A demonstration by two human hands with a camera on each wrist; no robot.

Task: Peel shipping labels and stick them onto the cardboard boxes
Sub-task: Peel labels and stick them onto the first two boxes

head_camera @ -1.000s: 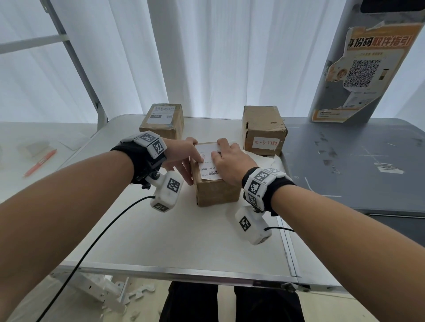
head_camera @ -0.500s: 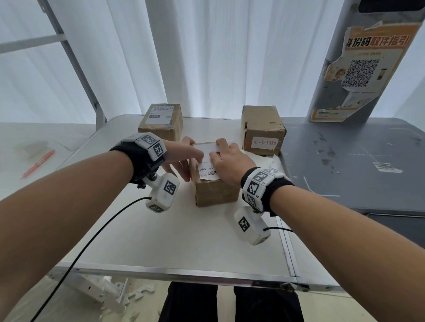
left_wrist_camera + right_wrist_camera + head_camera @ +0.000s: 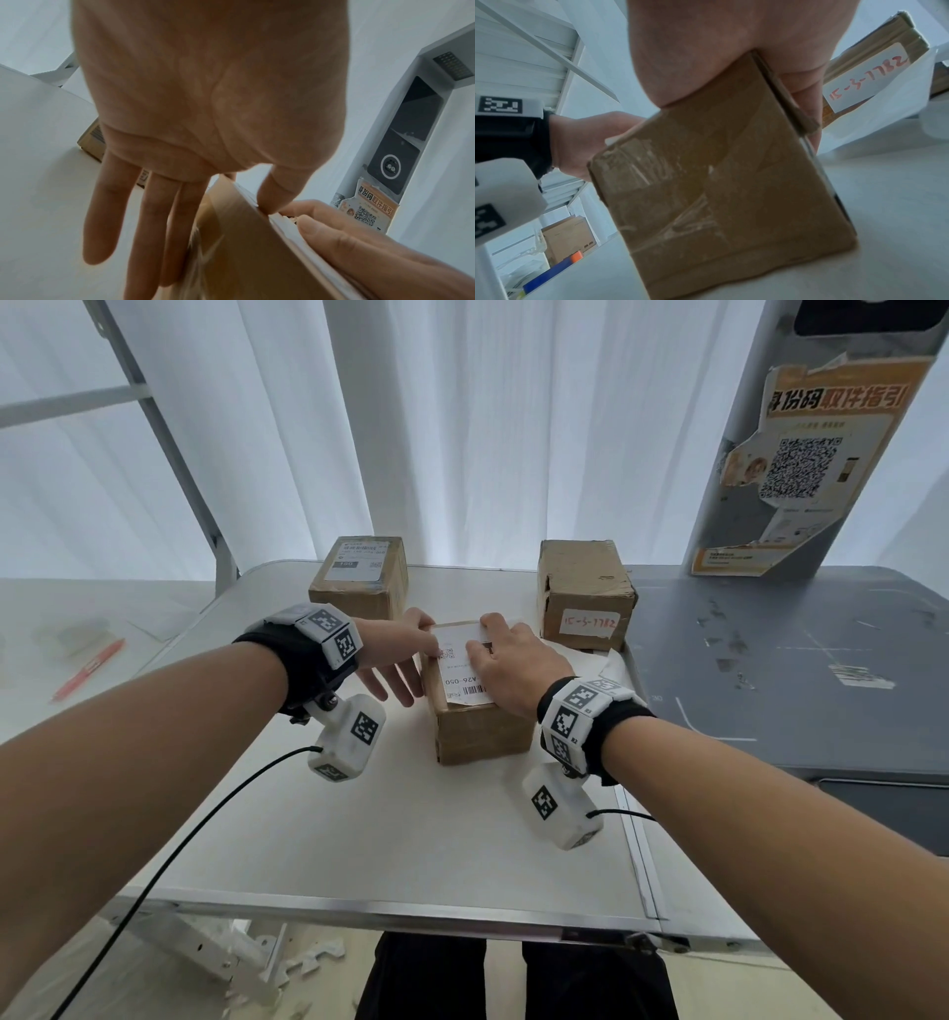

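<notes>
Label point(image 3: 464, 662) long axis toward person; both hands' fingers point(image 3: 495, 629) flat, pressing it.

"A26-050" on shipping label point(image 3: 464, 677)

place: parcel pickup or shipping station | evidence: taped cardboard boxes point(image 3: 585, 593) bearing printed and handwritten labels on a white folding table point(image 3: 359, 839) | grey kiosk column point(image 3: 832, 428) with QR-code pickup poster point(image 3: 806, 469) | white curtains point(image 3: 462, 428) behind
</notes>
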